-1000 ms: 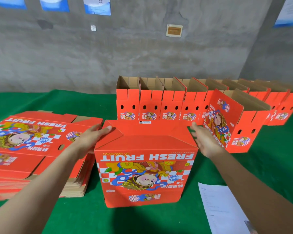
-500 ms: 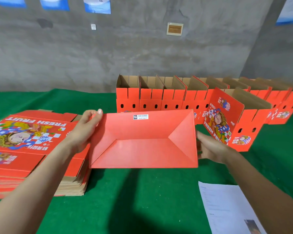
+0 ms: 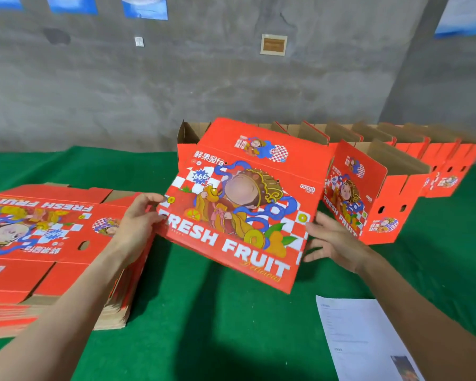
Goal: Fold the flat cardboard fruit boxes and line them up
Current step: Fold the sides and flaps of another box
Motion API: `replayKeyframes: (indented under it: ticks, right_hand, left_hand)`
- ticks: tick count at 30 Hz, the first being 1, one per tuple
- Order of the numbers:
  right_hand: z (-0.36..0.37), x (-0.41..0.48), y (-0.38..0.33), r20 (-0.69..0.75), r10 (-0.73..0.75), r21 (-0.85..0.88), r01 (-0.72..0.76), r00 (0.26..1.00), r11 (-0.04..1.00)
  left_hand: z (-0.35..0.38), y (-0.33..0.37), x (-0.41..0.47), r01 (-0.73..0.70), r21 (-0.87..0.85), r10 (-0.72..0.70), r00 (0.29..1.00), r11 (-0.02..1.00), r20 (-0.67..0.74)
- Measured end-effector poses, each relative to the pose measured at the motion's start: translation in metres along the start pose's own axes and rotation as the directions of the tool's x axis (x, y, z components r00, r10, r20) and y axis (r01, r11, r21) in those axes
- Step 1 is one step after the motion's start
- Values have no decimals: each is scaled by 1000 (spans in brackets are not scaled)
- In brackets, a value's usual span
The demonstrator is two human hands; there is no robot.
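The left grip (image 3: 138, 224) pinches one end of the folded box (image 3: 239, 204) while the right grip (image 3: 333, 243), splayed flat, steadies the other, likely to stand it in the row (image 3: 412, 171) beyond.

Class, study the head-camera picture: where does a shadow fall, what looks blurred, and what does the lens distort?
Head view: the held box throws a dark shadow on the green cloth beneath. Head view: the row of folded boxes smears toward the right edge; the held box's print is readable. Head view: the wide lens stretches the forearms.
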State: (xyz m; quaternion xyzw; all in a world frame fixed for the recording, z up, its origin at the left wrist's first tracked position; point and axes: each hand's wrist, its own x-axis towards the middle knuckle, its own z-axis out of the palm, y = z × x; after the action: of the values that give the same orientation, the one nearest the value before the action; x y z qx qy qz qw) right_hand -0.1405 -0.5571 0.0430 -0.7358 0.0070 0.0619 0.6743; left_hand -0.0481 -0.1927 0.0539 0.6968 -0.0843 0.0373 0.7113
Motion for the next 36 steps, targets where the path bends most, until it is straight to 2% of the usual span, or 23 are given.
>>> replayKeyframes:
  ticks: [3, 6, 8, 10, 12, 15, 18, 21, 23, 25, 29, 31, 33, 34, 36]
  right_hand:
    - [1, 2, 6, -111, -64, -32, 61, 992, 998]
    - [6, 2, 12, -143, -111, -98, 97, 984, 990]
    - [14, 6, 18, -257, -187, -287, 110, 948, 951]
    - [20, 13, 26, -369, -313, -534, 76, 875, 842]
    - [22, 19, 35, -430, -344, -643, -16, 835, 766]
    - [8, 32, 51, -546, -320, -657, -159, 774, 736]
    - [-18, 46, 63, -628, -305, -647, -262, 716, 716]
    - [-48, 59, 76, -693, -285, -610, -327, 662, 722]
    - [-65, 67, 85, -737, -267, -565, -350, 621, 747]
    - [-82, 76, 93, -776, -250, -513, -348, 580, 785]
    - [-103, 92, 109, -823, -185, -382, -282, 538, 880]
    - [-100, 96, 119, -840, -225, -371, -218, 494, 903]
    - [-88, 98, 129, -815, -373, -482, -162, 443, 861]
    - [-82, 98, 132, -755, -461, -575, -133, 466, 807]
    - [-76, 104, 133, -581, -543, -726, -84, 605, 683]
  left_hand:
    - [10, -11, 6, -40, 170, 33, 999, 985, 40]
    - [29, -19, 14, -42, 381, -22, 986, 924, 162]
    - [54, -22, 18, -84, 493, -77, 952, 866, 298]
    - [89, -20, 20, -121, 487, -98, 912, 865, 400]
    - [128, -13, 22, -120, 431, -103, 882, 894, 461]
    - [186, 5, 27, -179, 304, -11, 847, 936, 532]
    - [239, 22, 40, -386, 333, 139, 806, 860, 576]
    - [286, 32, 59, -448, 404, 81, 743, 797, 664]
    - [311, 33, 70, -453, 422, 53, 728, 785, 683]
    - [330, 29, 80, -449, 446, 24, 725, 775, 689]
    - [357, 7, 90, -491, 526, -105, 653, 695, 750]
    - [364, -3, 95, -487, 556, -169, 630, 674, 758]
    - [368, -10, 100, -461, 557, -186, 631, 691, 753]
    - [369, -12, 102, -442, 550, -186, 635, 709, 750]
    - [370, -15, 104, -411, 529, -179, 639, 743, 748]
